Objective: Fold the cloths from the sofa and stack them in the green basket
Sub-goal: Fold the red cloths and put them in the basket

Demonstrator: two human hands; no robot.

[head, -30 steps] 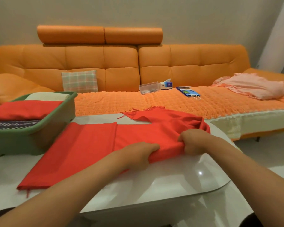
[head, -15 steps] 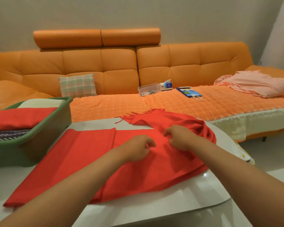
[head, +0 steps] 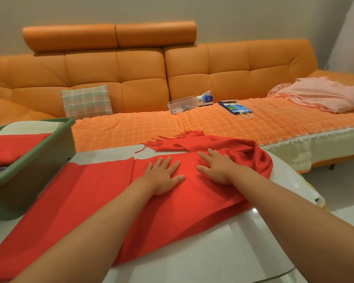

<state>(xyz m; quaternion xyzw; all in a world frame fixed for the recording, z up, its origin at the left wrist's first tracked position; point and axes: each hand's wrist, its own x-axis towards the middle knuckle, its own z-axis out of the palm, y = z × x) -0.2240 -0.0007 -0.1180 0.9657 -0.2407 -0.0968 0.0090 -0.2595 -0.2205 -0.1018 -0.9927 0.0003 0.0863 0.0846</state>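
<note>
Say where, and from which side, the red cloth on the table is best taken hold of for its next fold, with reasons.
Probably the rumpled end of the red cloth, taken from the right by the right hand. That end is heaped in raised folds that are easy to pinch, whereas the rest lies flat on the table, with the right hand and the left hand lying open on it.

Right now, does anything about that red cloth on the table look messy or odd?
The red cloth lies smooth under the left hand and right hand, but its right end is bunched in a heap near the edge of the white table, fringe straggling. Nothing looks spilled or damaged.
</note>
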